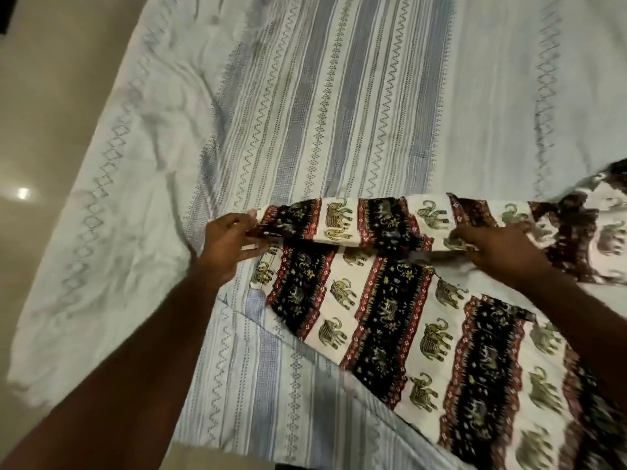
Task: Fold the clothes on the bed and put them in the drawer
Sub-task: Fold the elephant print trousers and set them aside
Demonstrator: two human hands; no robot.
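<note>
A cream garment (390, 320) printed with elephants and black-and-red bands lies across the near right part of the bed (305, 113). Its far edge is lifted into a fold between my hands. My left hand (229, 242) pinches the left end of that lifted edge. My right hand (498, 247) grips the cloth further right along the same edge. The garment's right portion runs off the frame, blurred. No drawer is in view.
The bed carries a pale blue-and-white striped sheet with zigzag lines, wrinkled toward the left. Beige floor (40, 113) runs along the bed's left side, with a bright light reflection on it. The bed's near edge lies just below my forearms.
</note>
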